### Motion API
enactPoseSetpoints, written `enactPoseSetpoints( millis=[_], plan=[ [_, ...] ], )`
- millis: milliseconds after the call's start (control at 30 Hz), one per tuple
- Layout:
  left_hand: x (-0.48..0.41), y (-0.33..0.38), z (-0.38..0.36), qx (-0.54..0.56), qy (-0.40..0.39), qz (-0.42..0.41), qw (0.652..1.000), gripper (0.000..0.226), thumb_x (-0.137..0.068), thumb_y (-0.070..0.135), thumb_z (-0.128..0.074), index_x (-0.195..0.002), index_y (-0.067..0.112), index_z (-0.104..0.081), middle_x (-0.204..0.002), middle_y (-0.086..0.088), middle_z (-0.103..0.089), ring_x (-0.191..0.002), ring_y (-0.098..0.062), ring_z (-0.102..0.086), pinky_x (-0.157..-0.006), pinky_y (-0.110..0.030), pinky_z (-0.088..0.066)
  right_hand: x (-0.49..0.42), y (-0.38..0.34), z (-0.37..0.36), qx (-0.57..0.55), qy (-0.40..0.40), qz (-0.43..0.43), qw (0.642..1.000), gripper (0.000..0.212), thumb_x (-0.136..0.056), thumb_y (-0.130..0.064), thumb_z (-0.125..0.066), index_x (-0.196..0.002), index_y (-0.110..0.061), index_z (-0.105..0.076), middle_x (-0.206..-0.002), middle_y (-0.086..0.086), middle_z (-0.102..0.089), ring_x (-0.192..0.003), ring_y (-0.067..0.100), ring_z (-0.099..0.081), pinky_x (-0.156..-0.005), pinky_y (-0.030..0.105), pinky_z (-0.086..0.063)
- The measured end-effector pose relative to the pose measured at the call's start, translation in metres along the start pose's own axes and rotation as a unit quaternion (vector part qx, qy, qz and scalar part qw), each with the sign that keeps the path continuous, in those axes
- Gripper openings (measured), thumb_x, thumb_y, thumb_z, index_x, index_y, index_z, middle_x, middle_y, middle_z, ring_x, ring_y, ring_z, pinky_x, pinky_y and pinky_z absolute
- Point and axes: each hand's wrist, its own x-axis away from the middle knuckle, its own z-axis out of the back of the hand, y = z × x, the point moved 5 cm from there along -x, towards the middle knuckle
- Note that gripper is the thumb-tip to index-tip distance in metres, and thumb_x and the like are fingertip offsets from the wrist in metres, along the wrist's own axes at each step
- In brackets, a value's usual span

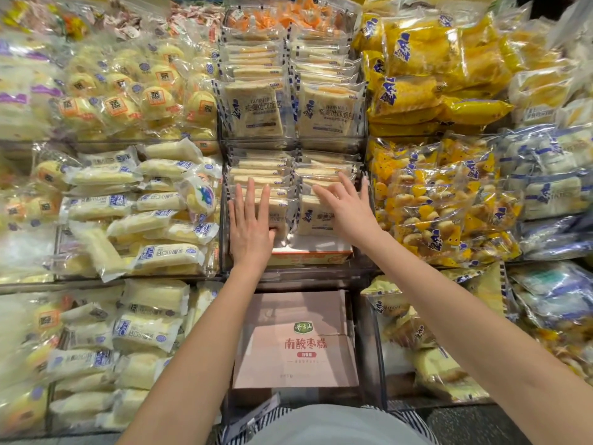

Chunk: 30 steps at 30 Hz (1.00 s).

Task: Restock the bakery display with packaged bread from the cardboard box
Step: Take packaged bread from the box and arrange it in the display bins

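Note:
Packaged toast bread stands in two rows inside the clear middle bin (224, 252) of the display. My left hand (252, 226) lies flat with straight fingers against the front pack of the left row (280, 213), thumb tucked under its lower edge. My right hand (345, 210) spreads its fingers over the top of the front pack of the right row (309, 216). A pinkish cardboard box (296, 340) with red print sits in the bin below, between my forearms. More of the same toast packs (256, 110) fill the bin above.
Cream-coloured bread rolls (144, 220) fill the bins on the left. Yellow bags (430, 75) and small-bun bags (442, 203) fill those on the right. An orange-printed carton edge (308, 256) shows under the toast packs. Steamed cake packs (128, 101) sit upper left.

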Motion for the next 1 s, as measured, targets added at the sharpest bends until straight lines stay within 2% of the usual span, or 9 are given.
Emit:
enactPoseSetpoints(
  millis=[167, 267, 400, 567, 700, 833, 933, 1000],
  plan=[
    [0.002, 0.008, -0.001, -0.006, 0.003, 0.025, 1.000, 0.113, -0.082, 0.027, -0.077, -0.156, 0.019, 0.008, -0.164, -0.009, 0.012, -0.149, -0.033, 0.016, -0.121, -0.046, 0.008, -0.001, -0.003, -0.005, -0.007, 0.009, 0.030, 1.000, 0.079, -0.086, 0.005, -0.053, -0.154, -0.020, -0.022, -0.155, 0.006, -0.029, -0.151, 0.032, 0.002, -0.117, 0.058, 0.010],
    [0.007, 0.009, 0.002, 0.002, 0.006, 0.035, 0.999, 0.109, -0.083, 0.030, -0.075, -0.157, 0.018, 0.005, -0.165, -0.010, 0.011, -0.149, -0.035, 0.016, -0.120, -0.050, 0.009, 0.002, -0.005, -0.005, 0.003, 0.023, 0.006, 1.000, 0.083, -0.085, 0.000, -0.060, -0.155, -0.020, -0.019, -0.160, 0.012, -0.019, -0.150, 0.035, 0.006, -0.116, 0.054, 0.013],
    [0.017, 0.009, 0.010, 0.019, 0.004, 0.016, 1.000, 0.104, -0.086, 0.032, -0.072, -0.157, 0.017, 0.002, -0.164, -0.011, 0.012, -0.149, -0.034, 0.017, -0.122, -0.051, 0.006, 0.013, -0.011, 0.000, -0.014, 0.042, -0.020, 0.999, 0.084, -0.087, -0.012, -0.068, -0.155, -0.017, -0.019, -0.160, 0.018, -0.015, -0.150, 0.036, 0.006, -0.118, 0.048, 0.012],
    [0.035, 0.013, 0.028, 0.084, 0.034, 0.018, 0.996, 0.093, -0.088, 0.025, -0.070, -0.157, 0.017, -0.010, -0.165, -0.009, 0.006, -0.151, -0.030, 0.012, -0.122, -0.049, 0.002, 0.048, -0.018, 0.014, -0.055, 0.086, -0.028, 0.994, 0.074, -0.090, -0.012, -0.063, -0.153, -0.016, -0.025, -0.158, 0.019, -0.021, -0.150, 0.036, -0.001, -0.119, 0.043, 0.009],
    [0.052, 0.034, 0.033, 0.158, 0.035, 0.028, 0.986, 0.082, -0.089, 0.019, -0.067, -0.155, 0.018, -0.019, -0.165, -0.008, 0.000, -0.152, -0.027, 0.010, -0.121, -0.056, -0.014, 0.089, -0.010, 0.026, -0.070, 0.105, -0.041, 0.991, 0.072, -0.090, -0.016, -0.065, -0.152, -0.015, -0.029, -0.157, 0.017, -0.025, -0.150, 0.036, -0.005, -0.121, 0.047, 0.001],
    [0.073, 0.074, 0.033, 0.214, 0.032, -0.005, 0.976, 0.075, -0.089, 0.014, -0.065, -0.153, 0.017, -0.025, -0.165, -0.008, -0.005, -0.152, -0.026, 0.007, -0.121, -0.052, -0.011, 0.130, 0.013, 0.028, -0.113, 0.129, -0.117, 0.978, 0.065, -0.093, -0.022, -0.063, -0.150, -0.015, -0.034, -0.156, 0.015, -0.028, -0.150, 0.033, -0.005, -0.122, 0.048, -0.003],
    [0.089, 0.112, 0.033, 0.226, 0.034, -0.052, 0.972, 0.071, -0.090, 0.013, -0.065, -0.152, 0.012, -0.030, -0.164, -0.012, -0.012, -0.152, -0.028, 0.002, -0.122, -0.046, -0.005, 0.160, 0.035, 0.026, -0.181, 0.158, -0.187, 0.953, 0.060, -0.095, -0.022, -0.062, -0.149, -0.014, -0.037, -0.154, 0.017, -0.029, -0.150, 0.033, -0.006, -0.123, 0.048, -0.009],
    [0.103, 0.139, 0.035, 0.233, 0.035, -0.082, 0.968, 0.069, -0.089, 0.012, -0.065, -0.150, 0.009, -0.034, -0.162, -0.014, -0.019, -0.151, -0.031, -0.004, -0.122, -0.044, -0.007, 0.184, 0.053, 0.023, -0.223, 0.165, -0.236, 0.931, 0.059, -0.095, -0.022, -0.061, -0.148, -0.015, -0.037, -0.155, 0.015, -0.028, -0.150, 0.032, -0.005, -0.123, 0.047, -0.010]
  ],
)
